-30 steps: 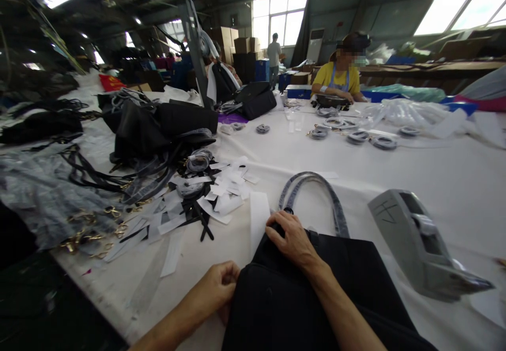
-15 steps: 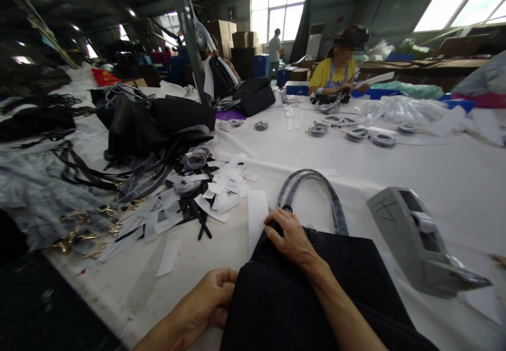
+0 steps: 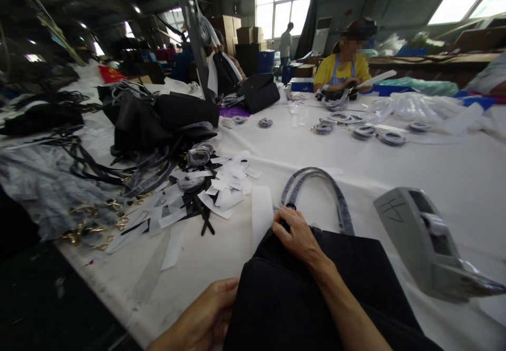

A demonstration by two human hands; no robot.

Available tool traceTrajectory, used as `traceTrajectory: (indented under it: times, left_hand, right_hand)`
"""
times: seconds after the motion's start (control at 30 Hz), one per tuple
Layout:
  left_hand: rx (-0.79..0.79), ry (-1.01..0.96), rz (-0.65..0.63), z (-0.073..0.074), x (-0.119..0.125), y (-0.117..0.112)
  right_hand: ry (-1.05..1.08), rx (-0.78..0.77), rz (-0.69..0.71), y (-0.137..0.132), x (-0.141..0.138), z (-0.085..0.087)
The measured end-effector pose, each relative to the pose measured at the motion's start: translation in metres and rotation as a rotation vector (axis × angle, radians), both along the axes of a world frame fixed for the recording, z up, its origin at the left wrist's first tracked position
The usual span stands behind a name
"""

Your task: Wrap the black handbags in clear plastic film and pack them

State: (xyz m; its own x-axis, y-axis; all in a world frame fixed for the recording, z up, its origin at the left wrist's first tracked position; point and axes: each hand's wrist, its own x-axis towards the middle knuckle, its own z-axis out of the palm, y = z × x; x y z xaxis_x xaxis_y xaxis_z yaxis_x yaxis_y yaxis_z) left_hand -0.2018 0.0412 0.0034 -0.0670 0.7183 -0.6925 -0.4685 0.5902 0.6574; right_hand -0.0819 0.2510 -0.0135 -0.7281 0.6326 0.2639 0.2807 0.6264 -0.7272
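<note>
A black handbag (image 3: 292, 298) lies on the white-covered table in front of me, its two handles (image 3: 343, 203) wrapped in clear film and arching away from me. My right hand (image 3: 295, 232) is closed on the bag's top edge, near the base of a handle; its fingertips are partly hidden. Low at the bag's left side, my left hand (image 3: 211, 309) is closed against the edge, with its fingers curled behind the bag out of sight. A white strip (image 3: 261, 211) sticks out flat beyond the bag's top left corner.
A grey tape dispenser (image 3: 425, 240) stands to the right. Paper scraps (image 3: 227, 185), wrapped straps and gold clasps (image 3: 79, 230) crowd the left, with black bags (image 3: 166, 114) behind. Coiled straps (image 3: 391, 138) lie farther off. A co-worker in yellow (image 3: 343, 71) sits across the table.
The view has shifted slightly, so most things appear a little farther right. My left hand has moved slightly lower along the bag's side. My right hand keeps its place on the bag.
</note>
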Motion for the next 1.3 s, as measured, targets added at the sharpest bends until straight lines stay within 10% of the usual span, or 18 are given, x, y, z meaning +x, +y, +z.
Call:
traceTrajectory:
  times: [0.87, 1.07, 1.3]
  left_hand:
    - [0.695, 1.518, -0.147, -0.015, 0.011, -0.011]
    - [0.551, 1.252, -0.2, -0.036, 0.014, -0.014]
    - [0.207, 0.423, -0.188, -0.031, 0.002, -0.013]
  right_hand:
    - [0.256, -0.508, -0.004, 0.009, 0.03, 0.01]
    - [0.21, -0.465, 0.04, 0.01, 0.027, 0.009]
    - [0.026, -0.307, 0.141, 0.009, 0.016, 0.006]
